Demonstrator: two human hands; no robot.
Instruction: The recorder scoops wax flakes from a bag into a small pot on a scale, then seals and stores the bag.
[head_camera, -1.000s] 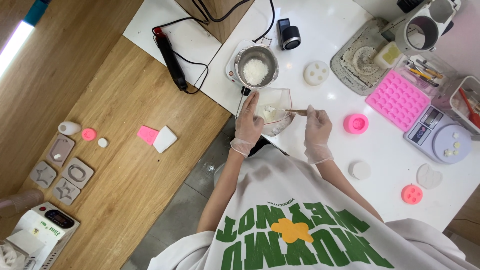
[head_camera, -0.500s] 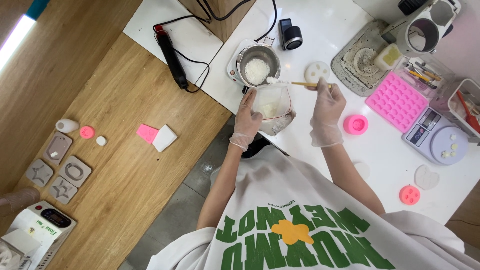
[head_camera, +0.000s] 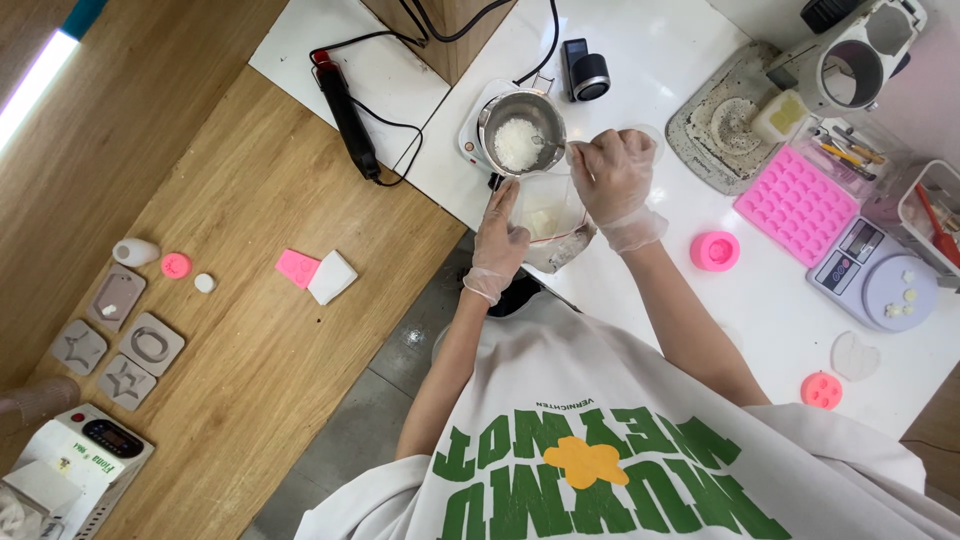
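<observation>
A clear plastic bag (head_camera: 548, 214) with white flakes sits at the near edge of the white table. My left hand (head_camera: 499, 240), gloved, holds its left side open. My right hand (head_camera: 612, 172), also gloved, grips a small wooden spoon whose tip reaches over the metal pot (head_camera: 520, 125). The pot holds white flakes (head_camera: 516, 143) and stands on a small white hotplate (head_camera: 472, 140). Most of the spoon is hidden under my right hand.
Pink silicone moulds: a large tray (head_camera: 796, 206), a round one (head_camera: 714, 250), a small one (head_camera: 822, 389). A digital scale (head_camera: 878, 276) sits at the right. A black heat gun (head_camera: 344, 110) and cable lie left of the pot. Grey moulds (head_camera: 125, 345) rest on the wooden bench.
My right hand lifted the spoon out of the bag with white flakes and swung it left over the metal pot. My left hand stayed on the bag.
</observation>
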